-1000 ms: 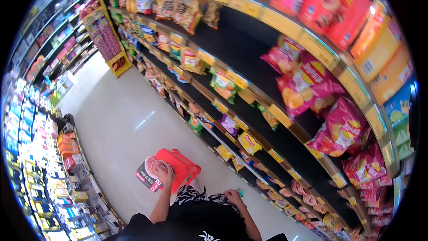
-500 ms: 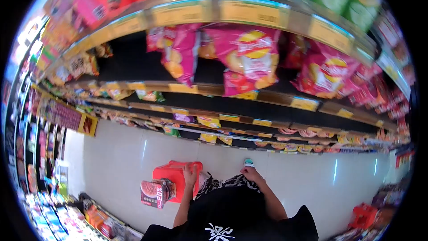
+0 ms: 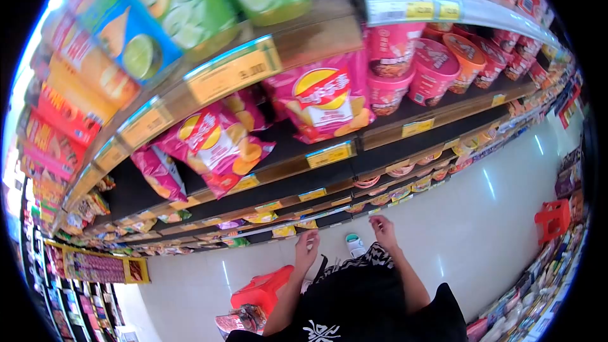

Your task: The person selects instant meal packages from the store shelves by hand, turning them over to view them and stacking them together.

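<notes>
My left hand (image 3: pixel 307 248) is raised in front of my body, fingers loosely extended, holding nothing. To its right my right hand (image 3: pixel 383 231) also hangs in the air, empty, with fingers slightly bent and apart. Both are clear of the shelves. Below and left of my left hand stands a red plastic stool (image 3: pixel 263 288), with a package (image 3: pixel 250 318) and a printed card (image 3: pixel 228 325) beside it. Ahead on the shelf are magenta chip bags, one upright (image 3: pixel 329 98) and one leaning (image 3: pixel 212 145).
Pink cup noodles (image 3: pixel 434 71) fill the shelf at right. Green chip canisters (image 3: pixel 187 3) stand above a yellow price tag (image 3: pixel 232 69). Lower shelves run across the aisle. Another red stool (image 3: pixel 552 220) stands at far right near stocked shelves. Pale floor tiles (image 3: pixel 468 215) lie between.
My left hand has come off the red stool and risen forward. My right hand has lifted away from my leg. The view has turned right, bringing the cup noodles in.
</notes>
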A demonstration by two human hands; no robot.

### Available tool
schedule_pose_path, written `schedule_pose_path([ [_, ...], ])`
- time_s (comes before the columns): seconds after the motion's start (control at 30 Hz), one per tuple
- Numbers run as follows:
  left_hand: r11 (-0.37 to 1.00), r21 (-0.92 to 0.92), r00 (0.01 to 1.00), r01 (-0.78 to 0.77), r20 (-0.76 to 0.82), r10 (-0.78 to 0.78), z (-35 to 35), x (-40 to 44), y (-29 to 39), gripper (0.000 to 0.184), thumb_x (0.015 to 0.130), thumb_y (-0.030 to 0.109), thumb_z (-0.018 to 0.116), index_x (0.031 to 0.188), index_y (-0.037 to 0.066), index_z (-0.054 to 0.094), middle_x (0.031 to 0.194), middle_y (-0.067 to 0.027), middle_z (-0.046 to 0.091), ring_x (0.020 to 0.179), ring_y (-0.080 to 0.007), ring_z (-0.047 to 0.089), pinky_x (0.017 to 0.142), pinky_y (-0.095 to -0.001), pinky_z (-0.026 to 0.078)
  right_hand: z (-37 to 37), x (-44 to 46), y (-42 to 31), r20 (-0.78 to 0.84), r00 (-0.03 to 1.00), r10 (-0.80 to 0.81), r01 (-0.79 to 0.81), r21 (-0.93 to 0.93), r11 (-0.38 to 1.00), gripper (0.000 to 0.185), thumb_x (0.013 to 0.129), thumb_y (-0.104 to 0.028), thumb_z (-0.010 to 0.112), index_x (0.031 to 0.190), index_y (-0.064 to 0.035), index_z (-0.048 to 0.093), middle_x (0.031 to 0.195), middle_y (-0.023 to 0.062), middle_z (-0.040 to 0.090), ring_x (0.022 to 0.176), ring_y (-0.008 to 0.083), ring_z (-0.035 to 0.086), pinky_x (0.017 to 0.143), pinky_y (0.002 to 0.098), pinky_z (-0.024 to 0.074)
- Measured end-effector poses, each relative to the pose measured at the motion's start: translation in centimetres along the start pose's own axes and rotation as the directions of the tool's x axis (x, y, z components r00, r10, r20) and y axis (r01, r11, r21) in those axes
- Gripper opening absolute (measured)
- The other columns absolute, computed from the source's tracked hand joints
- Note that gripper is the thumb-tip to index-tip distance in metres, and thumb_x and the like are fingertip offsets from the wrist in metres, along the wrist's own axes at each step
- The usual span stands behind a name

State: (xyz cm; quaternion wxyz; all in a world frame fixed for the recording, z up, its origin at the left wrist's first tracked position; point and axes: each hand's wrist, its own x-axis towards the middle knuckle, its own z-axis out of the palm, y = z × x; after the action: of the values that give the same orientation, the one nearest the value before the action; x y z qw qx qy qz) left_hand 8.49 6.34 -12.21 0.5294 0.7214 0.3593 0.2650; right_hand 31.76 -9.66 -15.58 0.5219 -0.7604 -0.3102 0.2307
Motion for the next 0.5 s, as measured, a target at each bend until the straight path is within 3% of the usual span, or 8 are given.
schedule_pose_path([
  [0.03, 0.999, -0.013, 0.999, -0.041, 0.022, 0.041, 1.1, 1.2, 1.2, 0.023, 0.087, 0.010, 0.057, 0.109, 0.003, 0.055, 0.098, -0.0092, 0.061, 0.088, -0.0161, 0.061, 0.075, -0.0284, 0.049, -1.4, 1.1, -1.2, -0.057, 0.998, 0.016, -0.015, 0.019, 1.000, 0.013, 0.088, -0.008, 0.053, 0.095, -0.0008, 0.061, 0.085, 0.0087, 0.066, 0.067, 0.0133, 0.058, 0.059, 0.0261, 0.0468],
  [0.1, 0.992, -0.047, 0.992, -0.113, 0.058, 0.116, 3.3, 3.3, 3.8, 0.022, 0.087, 0.009, 0.057, 0.108, 0.003, 0.055, 0.098, -0.0093, 0.061, 0.087, -0.0157, 0.061, 0.075, -0.0281, 0.049, -3.7, 3.5, -2.6, -0.217, 0.961, -0.171, 0.176, 0.001, 0.984, 0.011, 0.086, -0.005, 0.054, 0.094, -0.0023, 0.061, 0.077, 0.0069, 0.060, 0.062, 0.0127, 0.054, 0.055, 0.0256, 0.0435],
  [0.17, 0.982, -0.102, 0.986, -0.160, 0.041, 0.164, 5.5, 6.0, 6.1, 0.021, 0.088, 0.008, 0.057, 0.107, 0.001, 0.055, 0.099, -0.0091, 0.061, 0.086, -0.0146, 0.061, 0.077, -0.0264, 0.048, -6.2, 6.1, -5.9, -0.312, 0.905, -0.289, 0.302, -0.009, 0.953, 0.011, 0.087, -0.005, 0.054, 0.095, -0.0010, 0.059, 0.079, 0.0077, 0.059, 0.065, 0.0126, 0.054, 0.057, 0.0256, 0.0442],
  [0.23, 0.967, -0.112, 0.973, -0.227, 0.015, 0.230, 6.9, 8.0, 7.8, 0.021, 0.088, 0.008, 0.057, 0.108, 0.001, 0.054, 0.100, -0.0084, 0.061, 0.086, -0.0145, 0.060, 0.077, -0.0256, 0.048, -8.4, 8.7, -8.4, -0.342, 0.876, -0.340, 0.324, -0.105, 0.940, 0.011, 0.088, -0.007, 0.054, 0.096, 0.0002, 0.058, 0.082, 0.0083, 0.058, 0.070, 0.0127, 0.055, 0.061, 0.0251, 0.0447],
  [0.3, 0.965, -0.194, 0.984, -0.175, 0.002, 0.179, 7.7, 9.7, 9.7, 0.023, 0.089, 0.008, 0.057, 0.110, 0.001, 0.052, 0.104, -0.0089, 0.060, 0.090, -0.0148, 0.059, 0.079, -0.0247, 0.047, -9.7, 11.4, -12.2, -0.390, 0.887, -0.247, 0.305, 0.094, 0.948, 0.013, 0.089, -0.007, 0.053, 0.099, 0.0005, 0.056, 0.086, 0.0085, 0.058, 0.075, 0.0135, 0.055, 0.068, 0.0249, 0.0451],
  [0.37, 0.960, -0.223, 0.985, -0.168, -0.010, 0.170, 8.3, 11.7, 11.0, 0.025, 0.089, 0.009, 0.057, 0.112, 0.001, 0.051, 0.108, -0.0097, 0.059, 0.095, -0.0148, 0.057, 0.080, -0.0242, 0.047, -10.8, 14.9, -13.0, -0.410, 0.840, -0.356, 0.412, 0.056, 0.909, 0.016, 0.089, -0.007, 0.053, 0.102, 0.0017, 0.054, 0.090, 0.0077, 0.059, 0.079, 0.0131, 0.055, 0.072, 0.0244, 0.0449],
  [0.47, 0.959, -0.209, 0.981, -0.192, -0.007, 0.195, 8.6, 13.9, 12.1, 0.030, 0.089, 0.013, 0.057, 0.116, 0.000, 0.049, 0.116, -0.0133, 0.055, 0.104, -0.0150, 0.053, 0.082, -0.0242, 0.046, -9.9, 19.2, -13.8, -0.552, 0.785, -0.280, 0.512, 0.326, 0.795, 0.019, 0.087, -0.007, 0.054, 0.103, 0.0031, 0.053, 0.093, 0.0071, 0.059, 0.081, 0.0121, 0.055, 0.073, 0.0243, 0.0446],
  [0.5, 0.959, -0.202, 0.980, -0.197, -0.010, 0.199, 8.6, 14.5, 12.5, 0.032, 0.089, 0.014, 0.058, 0.116, -0.001, 0.049, 0.116, -0.0136, 0.055, 0.103, -0.0151, 0.054, 0.083, -0.0245, 0.046, -10.0, 20.3, -13.2, -0.507, 0.821, -0.263, 0.460, 0.313, 0.831, 0.018, 0.087, -0.008, 0.054, 0.101, 0.0036, 0.053, 0.092, 0.0067, 0.058, 0.082, 0.0121, 0.055, 0.073, 0.0250, 0.0444],
])
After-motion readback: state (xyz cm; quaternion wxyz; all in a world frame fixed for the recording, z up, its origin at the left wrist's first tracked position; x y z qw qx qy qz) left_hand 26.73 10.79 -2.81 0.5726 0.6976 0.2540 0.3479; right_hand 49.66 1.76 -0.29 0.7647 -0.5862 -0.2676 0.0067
